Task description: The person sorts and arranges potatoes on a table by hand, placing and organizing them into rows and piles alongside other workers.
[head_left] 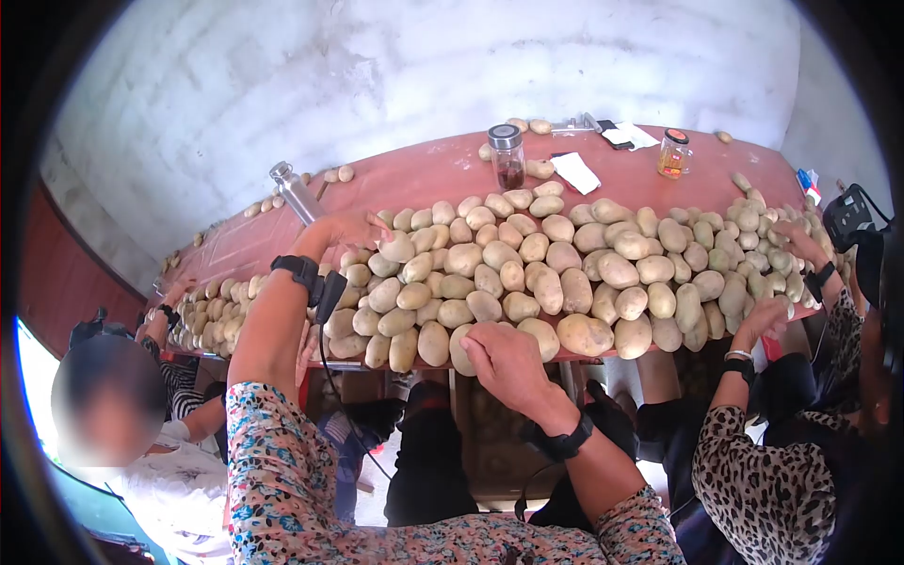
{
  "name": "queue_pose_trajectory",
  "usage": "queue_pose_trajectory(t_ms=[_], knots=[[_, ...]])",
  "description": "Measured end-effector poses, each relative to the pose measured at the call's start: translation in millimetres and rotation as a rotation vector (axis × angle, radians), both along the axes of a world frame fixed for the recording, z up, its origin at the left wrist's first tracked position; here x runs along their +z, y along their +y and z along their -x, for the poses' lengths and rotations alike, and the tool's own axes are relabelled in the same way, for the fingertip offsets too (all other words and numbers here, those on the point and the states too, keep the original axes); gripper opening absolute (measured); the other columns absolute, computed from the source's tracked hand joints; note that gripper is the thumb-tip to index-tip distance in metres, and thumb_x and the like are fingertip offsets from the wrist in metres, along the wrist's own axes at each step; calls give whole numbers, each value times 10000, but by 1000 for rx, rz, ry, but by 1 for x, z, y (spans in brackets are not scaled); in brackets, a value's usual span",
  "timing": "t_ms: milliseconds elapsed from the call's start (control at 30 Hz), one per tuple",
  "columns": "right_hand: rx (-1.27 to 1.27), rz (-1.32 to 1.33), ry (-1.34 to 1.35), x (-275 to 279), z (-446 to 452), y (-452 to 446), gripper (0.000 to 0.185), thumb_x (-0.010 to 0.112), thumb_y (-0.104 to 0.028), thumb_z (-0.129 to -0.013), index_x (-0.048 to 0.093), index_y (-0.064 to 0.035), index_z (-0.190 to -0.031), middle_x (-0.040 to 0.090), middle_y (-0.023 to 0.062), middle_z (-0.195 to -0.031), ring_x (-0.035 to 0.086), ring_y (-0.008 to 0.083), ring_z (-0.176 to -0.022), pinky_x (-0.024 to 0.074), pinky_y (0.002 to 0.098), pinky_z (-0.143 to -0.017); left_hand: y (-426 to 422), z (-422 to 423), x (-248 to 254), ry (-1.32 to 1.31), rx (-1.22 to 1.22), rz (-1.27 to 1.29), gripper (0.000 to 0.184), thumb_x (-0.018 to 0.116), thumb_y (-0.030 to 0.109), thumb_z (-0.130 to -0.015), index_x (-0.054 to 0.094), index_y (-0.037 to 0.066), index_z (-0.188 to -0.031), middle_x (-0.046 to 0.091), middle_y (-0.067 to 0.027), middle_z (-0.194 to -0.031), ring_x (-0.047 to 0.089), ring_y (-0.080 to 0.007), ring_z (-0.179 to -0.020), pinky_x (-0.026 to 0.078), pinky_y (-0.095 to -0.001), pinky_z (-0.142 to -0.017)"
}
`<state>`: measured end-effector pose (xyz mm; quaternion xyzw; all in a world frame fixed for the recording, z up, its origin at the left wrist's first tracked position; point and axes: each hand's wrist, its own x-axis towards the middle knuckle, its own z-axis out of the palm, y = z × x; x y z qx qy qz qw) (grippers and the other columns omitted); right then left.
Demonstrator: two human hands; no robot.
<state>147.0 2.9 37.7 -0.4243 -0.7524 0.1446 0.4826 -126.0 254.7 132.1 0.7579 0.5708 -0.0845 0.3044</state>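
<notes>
A wide heap of pale brown potatoes covers the near part of a red table. My left hand reaches over the heap's left part, fingers curled on a potato at its fingertips. At the table's front edge, my right hand is closed with its back toward me. Another potato shows beside its thumb and seems to be in its grip; the fingers' undersides are hidden. Both wrists wear black bands, and a cable hangs from the left one.
On the red table stand a metal bottle, a lidded glass jar and a smaller jar. White paper lies between them. Co-workers sit on both sides; one person's hands touch potatoes at the right.
</notes>
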Motion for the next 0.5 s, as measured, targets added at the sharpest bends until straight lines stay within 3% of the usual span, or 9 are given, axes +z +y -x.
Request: queue_pose_trajectory(t_ms=[67,200,300,367,500], knots=[[-4,4,6,1,0,1,152,580,-171,-900,549,-61,-800,575,133,-721,578,357,-673,434,461,-602,2,-1,1,-36,112,-27,399,607,342,-924,600,119,-1255,651,-33,-1111,622,-183,-1012,544,-392,-761],[35,2,13,5,3,-1,117,594,-142,-885,563,-52,-817,567,130,-716,572,347,-662,430,446,-584,-5,-4,-2,-18,104,-58,447,615,363,-915,578,78,-1257,658,-39,-1067,647,-187,-964,548,-368,-727],[58,-16,14,4,7,3,90,605,-122,-878,575,-50,-834,556,122,-703,563,338,-651,420,433,-571,-12,-6,-13,36,121,-31,438,617,389,-907,586,76,-1213,658,-57,-941,666,-188,-833,549,-333,-650],[57,-36,11,3,10,3,93,606,-125,-880,573,-53,-831,552,119,-698,561,336,-647,418,431,-569,-6,-3,-21,-79,145,-91,413,627,413,-894,637,59,-1107,632,-63,-811,645,-168,-706,537,-303,-585],[48,-42,1,-3,14,4,103,619,-123,-875,565,-54,-820,554,116,-701,562,333,-647,417,427,-570,-3,2,-5,32,72,-71,351,617,368,-891,683,37,-988,626,-71,-759,660,-198,-674,536,-316,-580]])
